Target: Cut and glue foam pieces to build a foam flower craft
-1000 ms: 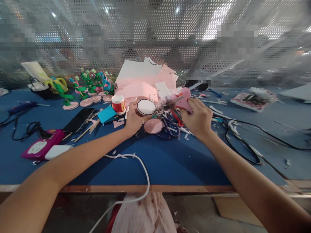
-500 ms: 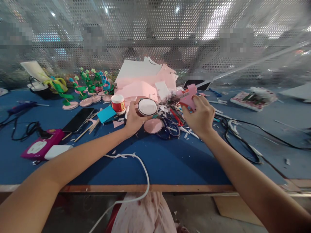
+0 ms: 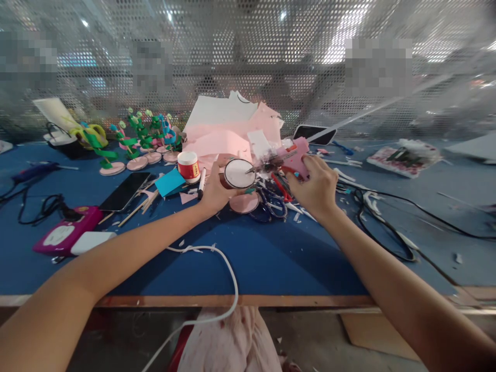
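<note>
My left hand is wrapped round a short round piece with a white face, a dark rim and a brownish side. That face is tilted toward me. My right hand grips a pink hot glue gun, a long clear glue stick sticking out of its back. The gun's metal nozzle reaches the right part of the white face; whether it touches cannot be made out. Just below lies a pink disc on the table. Blue-handled scissors and a red-handled tool lie between the hands.
Several green paper plants on pink discs stand at the back left, near a red-and-white tub. A phone, a purple power strip and a white cable lie nearer. Paper sheets lean behind.
The glue gun has moved slightly left and down, bringing its nozzle over the white face. My left hand has shifted the round piece a little right.
</note>
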{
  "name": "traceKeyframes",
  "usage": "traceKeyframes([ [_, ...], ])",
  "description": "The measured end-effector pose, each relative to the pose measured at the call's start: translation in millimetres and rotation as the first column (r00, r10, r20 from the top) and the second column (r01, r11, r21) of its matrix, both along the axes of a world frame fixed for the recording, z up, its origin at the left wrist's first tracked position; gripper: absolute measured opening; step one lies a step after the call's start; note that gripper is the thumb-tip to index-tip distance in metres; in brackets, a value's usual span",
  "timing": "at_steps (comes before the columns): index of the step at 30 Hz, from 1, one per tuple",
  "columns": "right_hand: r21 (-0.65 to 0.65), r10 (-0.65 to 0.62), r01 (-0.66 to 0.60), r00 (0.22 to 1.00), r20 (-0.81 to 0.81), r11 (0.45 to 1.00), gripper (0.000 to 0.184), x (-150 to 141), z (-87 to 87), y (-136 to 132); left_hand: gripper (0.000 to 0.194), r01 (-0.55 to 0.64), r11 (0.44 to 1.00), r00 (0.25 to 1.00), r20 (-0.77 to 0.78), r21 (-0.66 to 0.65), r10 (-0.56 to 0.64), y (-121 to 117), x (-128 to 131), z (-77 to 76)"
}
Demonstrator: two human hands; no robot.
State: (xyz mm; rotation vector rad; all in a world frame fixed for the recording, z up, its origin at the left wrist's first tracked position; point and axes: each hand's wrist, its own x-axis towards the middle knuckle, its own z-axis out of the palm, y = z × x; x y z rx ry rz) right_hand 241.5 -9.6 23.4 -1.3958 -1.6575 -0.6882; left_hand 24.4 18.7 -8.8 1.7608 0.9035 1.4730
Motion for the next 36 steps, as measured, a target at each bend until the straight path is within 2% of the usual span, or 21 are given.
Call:
traceKeyframes([
  [6,0.051,-0.054,0.054,0.998,-0.013,0.997,0.031,-4.1,1.6,-2.1,0.08,0.023,1.0,0.999,0.024,-0.006,-0.023,-2.1,1.4,2.7],
  [11,0.042,-0.06,0.061,0.998,-0.008,0.997,0.026,-6.1,1.9,-4.2,0.081,0.176,0.983,0.982,0.079,-0.046,-0.172,-4.3,4.3,3.2],
  [13,0.025,-0.051,0.051,0.999,0.0,0.998,0.02,-5.8,1.6,-4.7,0.08,0.2,0.978,0.977,0.087,-0.053,-0.195,-4.7,4.9,3.3],
  [17,-0.004,-0.011,0.011,1.0,0.024,1.0,0.016,-4.5,1.1,-5.4,0.079,0.142,0.99,0.988,0.058,0.003,-0.142,-4.9,4.6,4.3],
  [20,-0.007,-0.01,0.01,1.0,0.018,1.0,0.016,-5.2,2.1,-6.3,0.079,0.112,0.993,0.992,0.052,-0.02,-0.111,-5.5,4.2,4.9],
  [22,-0.003,-0.034,0.034,0.999,0.004,0.999,0.02,-7.0,3.5,-7.3,0.08,0.105,0.994,0.993,0.057,-0.038,-0.103,-5.6,4.2,4.5],
  [25,-0.01,-0.071,0.071,0.997,-0.004,0.997,0.03,-9.3,5.9,-8.9,0.081,0.093,0.996,0.995,0.04,0.002,-0.093,-4.2,4.1,2.8],
  [30,-0.057,-0.047,0.049,0.998,0.033,0.997,0.016,-7.6,7.4,-10.6,0.08,0.102,0.995,0.995,0.014,0.017,-0.102,0.6,3.7,-0.4],
  [36,-0.064,-0.071,0.072,0.997,0.008,0.995,0.022,-9.2,9.3,-13.0,0.081,0.116,0.993,0.991,0.063,-0.009,-0.116,-1.0,4.4,0.9],
])
